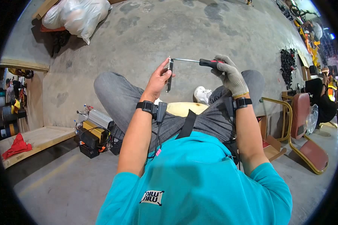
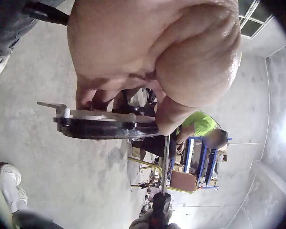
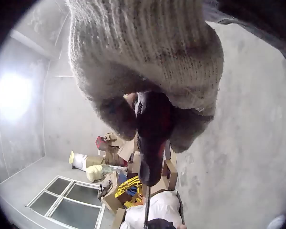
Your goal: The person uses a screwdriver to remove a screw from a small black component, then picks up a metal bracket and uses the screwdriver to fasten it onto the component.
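My bare left hand (image 1: 157, 82) pinches a slim black part with a pale layer (image 2: 107, 130) between thumb and fingers. It stands on edge in the head view; in the left wrist view it has a curved outline and a small tab at one end. My right hand (image 1: 232, 77), in a grey knit glove, grips the red and black handle of a screwdriver (image 1: 209, 63). The metal shaft points left, its tip right at the upper end of the black part. Fingers hide much of the part's inner side.
White bags (image 1: 77, 17) lie on the concrete floor at far left. Beside my left knee stands a wired metal unit (image 1: 95, 129), near a wooden board with a red cloth (image 1: 17, 145). A folding chair (image 1: 302, 116) and another person (image 1: 319, 93) are at right.
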Demonstrator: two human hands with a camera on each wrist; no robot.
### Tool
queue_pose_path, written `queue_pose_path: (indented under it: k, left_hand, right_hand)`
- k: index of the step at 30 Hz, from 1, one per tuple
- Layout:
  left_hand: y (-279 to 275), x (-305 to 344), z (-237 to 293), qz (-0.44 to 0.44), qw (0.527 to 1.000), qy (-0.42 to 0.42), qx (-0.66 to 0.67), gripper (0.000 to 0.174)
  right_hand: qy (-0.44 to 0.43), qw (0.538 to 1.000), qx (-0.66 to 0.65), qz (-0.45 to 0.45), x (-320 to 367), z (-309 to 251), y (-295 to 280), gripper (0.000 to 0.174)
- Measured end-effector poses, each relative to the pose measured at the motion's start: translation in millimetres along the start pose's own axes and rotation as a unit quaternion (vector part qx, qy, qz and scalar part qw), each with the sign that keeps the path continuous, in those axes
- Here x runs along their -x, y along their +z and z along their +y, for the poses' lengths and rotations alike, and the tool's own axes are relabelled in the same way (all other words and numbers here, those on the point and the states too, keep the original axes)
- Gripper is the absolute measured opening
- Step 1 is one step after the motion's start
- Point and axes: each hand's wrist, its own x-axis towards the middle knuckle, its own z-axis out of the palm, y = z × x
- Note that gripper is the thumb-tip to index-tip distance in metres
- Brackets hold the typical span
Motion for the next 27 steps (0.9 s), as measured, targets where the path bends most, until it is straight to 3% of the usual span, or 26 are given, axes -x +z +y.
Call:
queue_pose_path:
  k: [2, 4, 7, 13, 17, 19, 25, 27]
  left_hand:
    - [-1, -1, -1, 0.003, 1.000, 0.004, 0.020, 0.059]
    - [1, 1, 2, 0.006, 1.000, 0.001, 0.012, 0.059]
    - [1, 2, 2, 0.005, 1.000, 0.002, 0.008, 0.059]
    - [0, 0, -1, -0.002, 1.000, 0.004, 0.006, 0.059]
    - [1, 2, 2, -0.002, 1.000, 0.004, -0.001, 0.059]
    - [0, 0, -1, -0.003, 1.000, 0.006, 0.007, 0.059]
    - [1, 2, 2, -0.002, 1.000, 0.007, -0.016, 0.059]
    - [1, 1, 2, -0.001, 1.000, 0.009, -0.018, 0.059]
  right_hand:
    - [-0.009, 1.000, -0.011, 0.000, 1, -1, 1, 0.037]
    - [0.081, 0.996, 0.046, -0.011, -1, 1, -2, 0.034]
    - [0.102, 0.992, 0.060, -0.048, -3, -4, -11, 0.032]
    - [0.024, 0.999, -0.043, 0.018, 0, -1, -1, 0.031]
    - [0.044, 0.998, -0.042, 0.019, 0, 0, -2, 0.031]
    - [0.128, 0.990, -0.008, -0.063, -6, 1, -12, 0.033]
    - [0.028, 1.000, -0.003, 0.009, -4, 3, -6, 0.034]
    - [0.033, 0.999, 0.001, -0.012, -2, 1, -9, 0.034]
